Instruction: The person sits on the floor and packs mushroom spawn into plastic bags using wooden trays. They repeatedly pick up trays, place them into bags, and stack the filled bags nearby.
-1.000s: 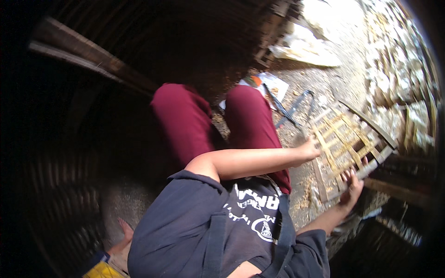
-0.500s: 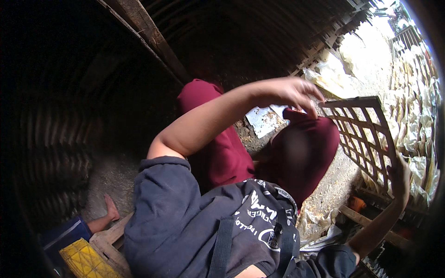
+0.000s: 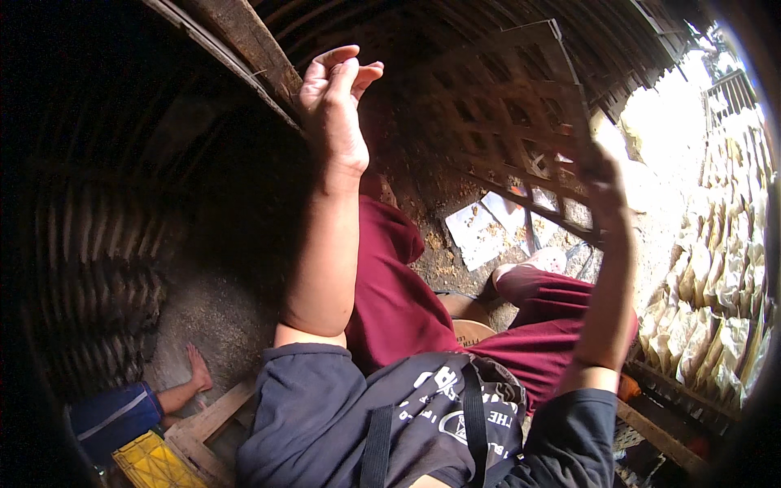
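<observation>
My right hand (image 3: 604, 189) grips the lower right edge of a woven bamboo lattice tray (image 3: 504, 106), which is raised high and tilted in front of me. My left hand (image 3: 333, 102) is lifted up to the left of the tray, fingers loosely bent and apart, holding nothing and not touching the tray. I sit in dark red shorts (image 3: 407, 285) and a dark blue shirt (image 3: 423, 423) with a black strap across it.
Paper sheets (image 3: 488, 228) lie on the dirt floor beyond my knees. Rows of pale flat pieces on racks (image 3: 724, 293) fill the right side. A wooden beam (image 3: 244, 57) and a woven wall (image 3: 89, 268) stand left. Another person's leg and foot (image 3: 183, 382) and a yellow crate (image 3: 150, 464) are lower left.
The lattice tray went from lying low by my knees to being raised overhead. My left hand let go of it and now hangs free in the air.
</observation>
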The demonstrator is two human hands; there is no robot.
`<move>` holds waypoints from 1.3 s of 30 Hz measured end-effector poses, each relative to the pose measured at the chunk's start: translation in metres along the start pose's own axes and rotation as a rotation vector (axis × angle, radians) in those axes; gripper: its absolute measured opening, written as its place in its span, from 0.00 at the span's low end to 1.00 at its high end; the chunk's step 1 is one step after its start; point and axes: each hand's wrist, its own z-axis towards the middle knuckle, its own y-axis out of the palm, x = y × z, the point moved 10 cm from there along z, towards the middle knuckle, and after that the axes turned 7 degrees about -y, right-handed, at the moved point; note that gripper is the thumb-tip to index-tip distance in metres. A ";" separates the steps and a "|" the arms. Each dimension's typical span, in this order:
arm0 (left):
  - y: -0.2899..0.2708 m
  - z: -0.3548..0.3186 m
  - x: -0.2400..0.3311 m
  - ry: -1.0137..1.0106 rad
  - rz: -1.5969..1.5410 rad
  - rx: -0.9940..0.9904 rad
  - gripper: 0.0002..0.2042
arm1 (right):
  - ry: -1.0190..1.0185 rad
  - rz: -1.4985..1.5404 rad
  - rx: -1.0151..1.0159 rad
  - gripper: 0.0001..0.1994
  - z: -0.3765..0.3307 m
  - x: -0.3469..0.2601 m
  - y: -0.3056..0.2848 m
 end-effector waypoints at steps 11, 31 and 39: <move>0.006 0.005 0.003 -0.002 0.090 0.037 0.06 | -0.139 0.838 0.258 0.20 0.045 0.218 0.120; 0.010 0.032 -0.046 -0.163 0.216 -0.015 0.06 | 0.515 0.164 0.890 0.15 -0.051 0.480 0.032; 0.054 0.019 -0.076 -0.356 0.155 -0.141 0.09 | 0.721 -0.349 0.817 0.07 -0.197 0.555 0.014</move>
